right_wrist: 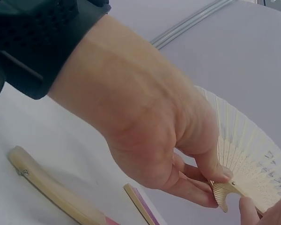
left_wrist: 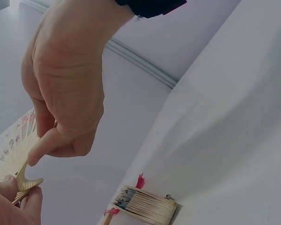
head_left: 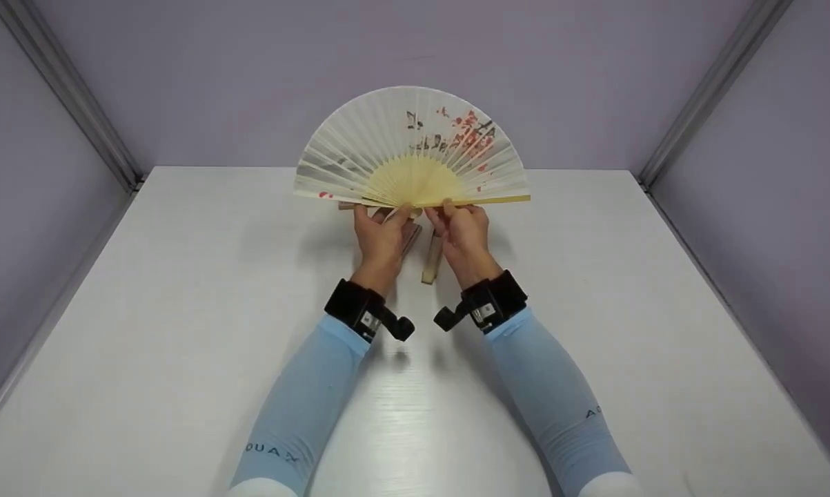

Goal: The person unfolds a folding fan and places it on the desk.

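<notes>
Open fan [head_left: 412, 148]: spread to a full half-circle and held upright above the far middle of the white tabletop [head_left: 180, 310]; pale leaf with red and dark painted marks, bamboo ribs gathered at the pivot.
Left hand [head_left: 381, 235]: seen in the head view at the left of the pivot; fingers curled, the fan's lower left edge pinched between thumb and forefinger.
Right hand [head_left: 464, 231]: placed at the right of the pivot; the grip is closed on the right guard stick, which is seen edge-on as a tan line.
Closed fans on the tabletop: one tan closed fan [head_left: 432, 259] lies between the wrists; a second closed fan [head_left: 409, 238] lies just beside it, mostly hidden by the left hand.
Left wrist view: the left hand [left_wrist: 65, 93] is shown from behind, with the forefinger extended toward the fan ribs [left_wrist: 23, 180]; a closed fan's rib ends with red cord [left_wrist: 145, 206] are shown lying on the tabletop, a detail not resolved in the head view.
Right wrist view: the right hand's [right_wrist: 159, 136] thumb and fingers are shown pinching the fan's pivot end [right_wrist: 225, 192]; a closed fan's guard with its rivet [right_wrist: 51, 190] and a second stick with a purple edge [right_wrist: 140, 204] are seen below.
Wrist bands [head_left: 359, 307]: black, worn over light blue sleeves [head_left: 304, 407]; fully visible only in the head view.
</notes>
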